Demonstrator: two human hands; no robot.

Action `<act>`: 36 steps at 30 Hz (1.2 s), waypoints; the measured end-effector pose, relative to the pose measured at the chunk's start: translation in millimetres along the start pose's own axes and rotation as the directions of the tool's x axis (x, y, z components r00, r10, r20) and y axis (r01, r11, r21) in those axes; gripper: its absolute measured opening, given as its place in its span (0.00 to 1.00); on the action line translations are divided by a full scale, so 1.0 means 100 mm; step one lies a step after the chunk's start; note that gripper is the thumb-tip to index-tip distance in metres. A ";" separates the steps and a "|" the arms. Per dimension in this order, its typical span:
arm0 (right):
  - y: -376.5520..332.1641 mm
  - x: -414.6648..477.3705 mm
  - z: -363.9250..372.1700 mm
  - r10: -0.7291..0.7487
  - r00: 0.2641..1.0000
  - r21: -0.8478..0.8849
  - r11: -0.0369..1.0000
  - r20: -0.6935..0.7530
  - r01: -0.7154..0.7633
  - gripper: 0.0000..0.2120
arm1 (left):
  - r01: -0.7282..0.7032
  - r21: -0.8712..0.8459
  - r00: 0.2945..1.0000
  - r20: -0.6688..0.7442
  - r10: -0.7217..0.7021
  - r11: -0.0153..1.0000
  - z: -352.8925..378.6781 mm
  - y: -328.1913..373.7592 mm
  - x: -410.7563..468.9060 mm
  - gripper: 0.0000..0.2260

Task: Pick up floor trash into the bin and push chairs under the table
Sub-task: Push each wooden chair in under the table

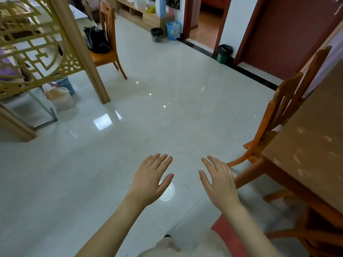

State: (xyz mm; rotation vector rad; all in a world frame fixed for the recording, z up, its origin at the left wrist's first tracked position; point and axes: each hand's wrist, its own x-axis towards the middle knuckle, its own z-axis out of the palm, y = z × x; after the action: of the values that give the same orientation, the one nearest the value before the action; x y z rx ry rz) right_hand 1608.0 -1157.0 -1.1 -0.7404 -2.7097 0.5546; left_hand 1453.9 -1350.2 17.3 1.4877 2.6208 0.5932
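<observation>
My left hand (pixel 150 179) and my right hand (pixel 220 180) are both held out flat over the pale tiled floor, fingers spread, holding nothing. Under my left thumb lies a round clear plastic lid (pixel 168 191) on the tiles. At the right, an orange wooden chair (pixel 274 115) stands tucked against the brown table (pixel 311 138); a second chair back (pixel 315 69) shows behind it. Another wooden chair (pixel 109 34) stands apart at the far left with a black bag (pixel 96 40) on its seat. A dark bin (pixel 223 52) stands by the doorway.
A gold lattice screen with a wooden post (pixel 83 52) rises at the left, a white sack (pixel 61 99) behind it. A small black bin (pixel 156 34) and a blue bin (pixel 171 30) stand by the far wall. A red mat (pixel 228 236) lies near my feet.
</observation>
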 end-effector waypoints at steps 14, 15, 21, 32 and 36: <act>1.03 2.52 0.17 -0.040 0.995 -0.068 0.997 0.090 0.046 0.25 | 0.052 0.001 0.997 0.058 -0.052 0.999 0.56 -0.52 2.52 0.25; 1.10 2.75 0.13 -0.038 0.995 -0.075 0.996 0.089 0.045 0.25 | 0.051 0.001 0.998 0.044 -0.051 0.999 0.53 -0.53 2.80 0.25; 1.56 3.92 -0.05 -0.038 0.992 -0.116 0.992 0.117 0.052 0.24 | 0.024 -0.013 1.000 0.003 -0.024 1.000 0.41 -0.55 4.27 0.25; 2.41 5.75 0.24 0.105 0.990 -0.145 0.985 0.098 -0.090 0.24 | -0.089 -0.078 0.990 0.103 0.097 0.993 0.93 -1.03 6.48 0.23; 2.74 6.65 0.15 0.210 0.977 -0.140 0.969 0.031 -0.204 0.26 | -0.205 -0.078 0.966 0.144 0.215 0.976 0.91 -1.22 7.71 0.25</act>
State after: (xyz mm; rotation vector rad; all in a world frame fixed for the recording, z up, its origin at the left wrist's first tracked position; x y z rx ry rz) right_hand 1166.8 -589.0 -24.8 -1.0683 -2.7511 0.4382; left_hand 969.2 -732.0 -13.3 1.7312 2.3289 0.5481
